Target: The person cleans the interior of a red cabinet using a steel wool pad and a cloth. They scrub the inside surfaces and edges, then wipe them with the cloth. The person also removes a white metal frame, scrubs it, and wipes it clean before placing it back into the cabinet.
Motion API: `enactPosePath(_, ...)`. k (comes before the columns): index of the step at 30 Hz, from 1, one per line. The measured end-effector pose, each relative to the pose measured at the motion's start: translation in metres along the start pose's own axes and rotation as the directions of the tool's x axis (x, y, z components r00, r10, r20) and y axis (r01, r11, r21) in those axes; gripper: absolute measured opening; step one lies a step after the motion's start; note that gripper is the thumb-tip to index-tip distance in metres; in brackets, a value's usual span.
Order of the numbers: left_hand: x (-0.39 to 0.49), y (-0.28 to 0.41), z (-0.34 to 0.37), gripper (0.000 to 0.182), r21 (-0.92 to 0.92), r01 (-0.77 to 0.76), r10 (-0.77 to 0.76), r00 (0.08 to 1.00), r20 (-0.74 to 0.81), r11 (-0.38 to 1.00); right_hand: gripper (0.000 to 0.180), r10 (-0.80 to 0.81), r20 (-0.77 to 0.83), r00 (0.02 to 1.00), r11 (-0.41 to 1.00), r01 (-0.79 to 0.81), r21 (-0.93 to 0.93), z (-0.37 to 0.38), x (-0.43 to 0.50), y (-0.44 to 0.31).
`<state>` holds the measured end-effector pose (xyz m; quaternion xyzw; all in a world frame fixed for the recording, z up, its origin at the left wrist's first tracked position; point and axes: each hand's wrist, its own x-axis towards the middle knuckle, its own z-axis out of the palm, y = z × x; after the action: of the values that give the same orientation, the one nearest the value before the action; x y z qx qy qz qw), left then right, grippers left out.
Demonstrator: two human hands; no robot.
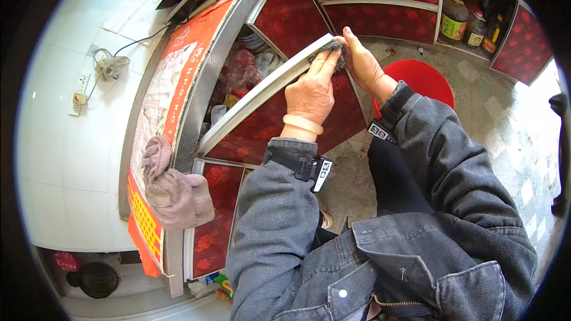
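Note:
A red-patterned cabinet door (267, 120) with a pale metal frame (263, 93) stands swung out from a counter. My left hand (312, 91), a pale bangle at its wrist, presses a dark grey scrubbing cloth (341, 61) onto the frame's top edge near the free corner. At that same corner my right hand (365, 64) holds the door's outer side, thumb raised. Its fingertips are partly hidden by the cloth and the door. Behind the door, the open cabinet (218, 93) contains plastic bags (243, 71) and other items.
A mauve towel (178, 196) hangs over the counter edge (194, 98). On the floor beyond my right forearm sits a red round basin or bucket (421, 82). Bottles (454, 18) stand in an open cabinet at the upper right. A power strip (79, 93) is on the white-tiled wall.

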<state>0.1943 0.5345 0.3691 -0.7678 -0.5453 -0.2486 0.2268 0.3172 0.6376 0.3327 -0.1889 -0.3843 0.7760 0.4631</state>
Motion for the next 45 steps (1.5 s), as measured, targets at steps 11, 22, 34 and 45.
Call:
enactPosePath(11,-0.022,-0.012,-0.014,0.052,0.076,0.049,-0.049,0.999,0.008,0.996,0.083,-0.046,0.020,0.999,0.999,0.046,-0.008,0.000,0.002,0.005)
enactPosePath(22,-0.020,-0.038,-0.066,0.036,-0.098,-0.010,-0.007,0.986,-0.169,0.995,0.063,-0.145,-0.067,0.987,0.982,0.136,-0.128,-0.008,0.006,0.015)
enactPosePath(34,0.023,-0.051,-0.055,0.029,-0.141,0.028,-0.022,0.999,0.040,0.990,0.055,-0.142,-0.006,0.990,0.978,0.139,-0.155,-0.017,0.018,0.024)
enactPosePath(45,0.081,-0.018,0.001,0.018,-0.336,0.047,-0.036,0.999,0.039,0.941,0.057,-0.205,0.037,0.978,0.979,0.205,0.016,-0.019,0.024,0.032)
